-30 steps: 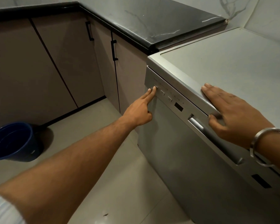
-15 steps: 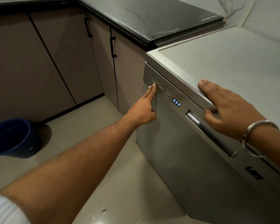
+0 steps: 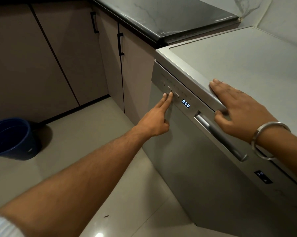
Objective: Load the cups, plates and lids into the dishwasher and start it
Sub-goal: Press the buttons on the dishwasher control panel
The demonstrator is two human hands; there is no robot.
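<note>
A person's left hand (image 3: 154,120) reaches to the control strip of a closed dishwasher (image 3: 204,168) at right of frame, two fingers (image 3: 169,98) stretched straight with their tips at the lower edge of the middle button (image 3: 169,88), the rest of the hand loosely folded and holding nothing; whether the tips are pressing cannot be told. The right hand (image 3: 243,112) lies flat and released on the front edge of the machine's top, fingers straight, thumb hanging over the lip above the door handle (image 3: 218,134), grasping nothing. No cups, plates or lids are in sight; with the door shut, they are presumably inside. The display (image 3: 185,103), just right of the buttons, glows 8:88, which looks like a power-on reading, so the starting step appears to be under way and not yet confirmed. The risk from here: the buttons sit close together and the two fingertips span more than one key's width, so a slip sideways could set the wrong programme or switch the machine off; leaning on the top edge could also nudge the door off its latch and stop a cycle. Counted in the head view: one dishwasher, three buttons, one display, one handle, two hands, one bangle (image 3: 264,139) on the right wrist, one blue bucket (image 3: 12,139) on the floor at lower left, two black cabinet pulls (image 3: 120,44) at upper centre.
</note>
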